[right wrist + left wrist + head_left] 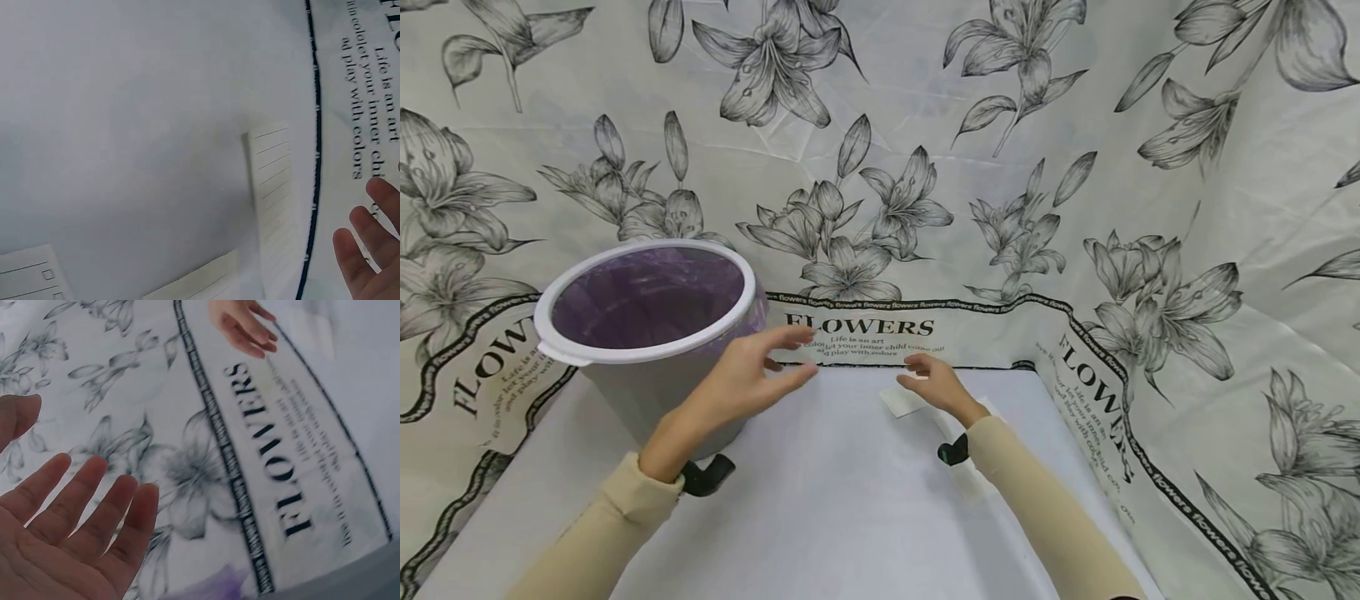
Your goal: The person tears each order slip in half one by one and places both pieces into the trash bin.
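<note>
My left hand [737,379] is held in the air in front of the grey bin [647,392], overlapping its right side in the head view. Its fingers are apart and nothing is between them; the left wrist view shows the bare palm [75,550]. The bin has a white rim [561,346] and a purple bag [647,300] lining it. My right hand [943,387], also holding nothing, hovers over the right part of the table by a small lined paper pad [902,401]. In the right wrist view its relaxed fingers [355,256] show beside a lined pad [272,187].
More lined paper lies on the white table [820,500], partly hidden under the right arm; the right wrist view shows one sheet with small boxes [28,275] and another piece [203,281]. Flower-printed cloth [880,208] hangs behind the table and along its sides.
</note>
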### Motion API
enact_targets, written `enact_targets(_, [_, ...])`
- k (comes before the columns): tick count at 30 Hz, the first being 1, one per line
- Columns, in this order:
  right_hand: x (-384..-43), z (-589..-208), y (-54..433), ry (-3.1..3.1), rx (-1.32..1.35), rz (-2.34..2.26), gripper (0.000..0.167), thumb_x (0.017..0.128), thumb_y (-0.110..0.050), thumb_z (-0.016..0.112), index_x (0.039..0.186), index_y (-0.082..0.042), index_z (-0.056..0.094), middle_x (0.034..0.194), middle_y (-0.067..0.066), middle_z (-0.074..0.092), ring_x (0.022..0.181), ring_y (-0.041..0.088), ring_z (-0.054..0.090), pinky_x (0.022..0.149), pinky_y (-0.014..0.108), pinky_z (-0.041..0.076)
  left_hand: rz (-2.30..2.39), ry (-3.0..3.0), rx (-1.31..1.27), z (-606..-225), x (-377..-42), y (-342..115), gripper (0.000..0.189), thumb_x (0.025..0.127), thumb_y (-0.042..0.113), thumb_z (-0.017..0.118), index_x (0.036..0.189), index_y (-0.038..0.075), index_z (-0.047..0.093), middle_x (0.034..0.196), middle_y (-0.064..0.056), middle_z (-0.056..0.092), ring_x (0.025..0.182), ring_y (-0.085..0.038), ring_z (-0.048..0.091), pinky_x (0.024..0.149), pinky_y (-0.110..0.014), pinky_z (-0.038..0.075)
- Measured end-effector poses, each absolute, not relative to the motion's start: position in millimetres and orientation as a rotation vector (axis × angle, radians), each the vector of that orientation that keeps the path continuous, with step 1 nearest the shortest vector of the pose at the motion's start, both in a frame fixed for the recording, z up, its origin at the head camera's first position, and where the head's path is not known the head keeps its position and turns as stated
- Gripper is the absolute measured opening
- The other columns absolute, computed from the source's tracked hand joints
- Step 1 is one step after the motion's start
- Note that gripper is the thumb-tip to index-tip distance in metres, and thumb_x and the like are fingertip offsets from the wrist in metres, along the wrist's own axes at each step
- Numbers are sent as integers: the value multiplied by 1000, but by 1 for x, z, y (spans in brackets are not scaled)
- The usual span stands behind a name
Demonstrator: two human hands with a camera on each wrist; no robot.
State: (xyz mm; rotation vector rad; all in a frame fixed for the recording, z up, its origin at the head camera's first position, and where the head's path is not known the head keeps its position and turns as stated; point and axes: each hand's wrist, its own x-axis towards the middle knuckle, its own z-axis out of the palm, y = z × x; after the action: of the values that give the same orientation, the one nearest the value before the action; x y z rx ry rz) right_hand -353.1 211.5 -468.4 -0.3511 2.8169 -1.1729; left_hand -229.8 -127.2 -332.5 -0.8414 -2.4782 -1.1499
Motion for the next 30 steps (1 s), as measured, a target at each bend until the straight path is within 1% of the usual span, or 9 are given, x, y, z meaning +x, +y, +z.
enact_targets(4, [-355, -495, 222, 2854, -304, -1070, 55, 98, -34, 67, 143, -4, 56, 144, 20, 58, 137, 42, 51, 110, 57, 45, -1178, -2542, -831, -361, -230, -113, 49, 95, 24, 75, 139, 6, 61, 135, -11, 68, 119, -32, 67, 85, -42, 60])
enact_targets(6, [-356, -506, 230, 2874, -281, -1042, 56, 98, -32, 68, 144, -2, 55, 146, 21, 57, 138, 43, 49, 112, 59, 42, -1204, -2568, -832, -375, -230, -108, 49, 96, 26, 73, 140, 7, 61, 136, -12, 68, 120, -32, 66, 86, -42, 59])
enact_targets(11, [-362, -526, 250, 2912, -233, -1038, 58, 95, -29, 71, 143, 0, 55, 145, 22, 57, 139, 43, 49, 116, 58, 38, -1296, -2578, -804, -405, -234, -101, 49, 97, 30, 72, 139, 9, 61, 134, -12, 69, 119, -32, 67, 86, -42, 59])
enact_targets(16, [-364, -532, 257, 2914, -198, -1075, 60, 94, -27, 72, 145, -1, 52, 146, 25, 56, 139, 44, 49, 116, 58, 38, -1404, -2607, -687, -426, -238, -97, 50, 96, 32, 73, 141, 13, 60, 130, -8, 70, 117, -31, 68, 88, -44, 58])
enact_targets(19, [-365, -537, 259, 2941, -187, -1066, 60, 94, -24, 73, 145, -1, 51, 142, 28, 57, 135, 45, 52, 113, 59, 41, -1468, -2637, -614, -438, -240, -93, 51, 96, 31, 74, 142, 14, 60, 129, -7, 71, 117, -29, 68, 90, -46, 58])
enact_targets(24, [-367, -537, 257, 2961, -204, -1057, 57, 92, -20, 74, 142, 1, 54, 137, 29, 61, 130, 46, 56, 110, 58, 44, -1547, -2634, -563, -459, -242, -88, 48, 95, 28, 75, 139, 12, 62, 125, -8, 72, 115, -31, 68, 92, -48, 58])
enact_targets(26, [-367, -535, 254, 2941, -197, -1049, 56, 93, -20, 74, 141, 0, 54, 138, 29, 61, 131, 46, 56, 111, 57, 44, -1564, -2626, -554, -465, -244, -87, 47, 95, 27, 75, 138, 10, 63, 124, -9, 72, 114, -33, 69, 91, -49, 58])
enact_targets(30, [-366, -532, 246, 2887, -203, -1011, 56, 94, -21, 72, 143, -2, 53, 141, 30, 59, 135, 45, 54, 112, 56, 43, -1566, -2639, -512, -475, -247, -86, 46, 95, 26, 75, 136, 9, 64, 122, -10, 73, 111, -32, 70, 94, -50, 57])
